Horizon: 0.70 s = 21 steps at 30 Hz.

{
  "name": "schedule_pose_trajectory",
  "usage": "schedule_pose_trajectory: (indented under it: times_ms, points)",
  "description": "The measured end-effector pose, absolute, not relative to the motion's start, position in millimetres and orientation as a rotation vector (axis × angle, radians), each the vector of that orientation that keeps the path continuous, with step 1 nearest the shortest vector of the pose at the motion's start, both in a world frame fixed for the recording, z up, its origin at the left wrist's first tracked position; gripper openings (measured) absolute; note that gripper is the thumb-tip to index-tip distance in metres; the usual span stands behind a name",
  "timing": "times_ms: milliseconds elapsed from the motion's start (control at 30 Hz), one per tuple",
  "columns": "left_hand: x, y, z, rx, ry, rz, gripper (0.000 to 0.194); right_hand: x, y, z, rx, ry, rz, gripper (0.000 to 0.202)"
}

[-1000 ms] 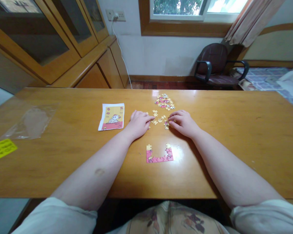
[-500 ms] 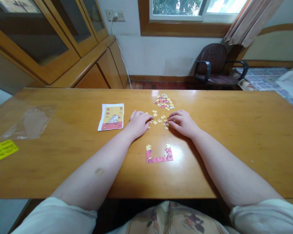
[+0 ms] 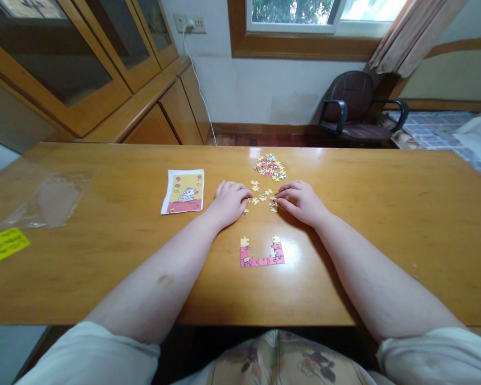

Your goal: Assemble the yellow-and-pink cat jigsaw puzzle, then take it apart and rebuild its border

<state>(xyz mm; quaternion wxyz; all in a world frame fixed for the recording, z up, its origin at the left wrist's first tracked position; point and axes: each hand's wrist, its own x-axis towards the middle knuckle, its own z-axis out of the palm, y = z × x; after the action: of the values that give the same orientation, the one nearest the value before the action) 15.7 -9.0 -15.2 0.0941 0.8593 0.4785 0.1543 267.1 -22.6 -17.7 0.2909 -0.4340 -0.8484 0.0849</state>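
Loose jigsaw pieces lie between my two hands on the wooden table. My left hand rests palm down at their left side, fingers bent loosely over a few pieces and partly hiding them. On the right, my right hand lies with its fingers apart, the tips beside a patterned jigsaw piece. Nearer to me is a joined U-shaped puzzle border, pink along the bottom with yellow at both upper ends. Beyond the hands sits a heap of mixed jigsaw pieces.
A picture card showing a white animal on yellow and pink lies left of my left hand. Farther left are a clear plastic bag and a yellow label. An office chair stands beyond the table.
My left fingers have shifted slightly and now cover a piece that showed at their far side. My right hand and the puzzle border stay in place.
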Motion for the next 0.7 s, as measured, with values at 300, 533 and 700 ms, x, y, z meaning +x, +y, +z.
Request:
schedule_pose_trajectory:
  times_ms: [300,533,700]
  points:
    - [16.7,-11.2,-6.3,2.454,1.398,0.569,0.012,266.9,-22.3,-17.7,-1.127,-2.262,0.214,0.021]
    - [32.8,-29.3,-3.9,1.972,1.175,0.799,0.006,265.5,-24.6,-14.6,-1.089,-2.287,0.223,0.016]
    - [40.7,-33.1,-8.0,1.539,1.06,0.841,0.011,259.4,-32.0,-4.1,-1.008,-2.345,0.237,0.02]
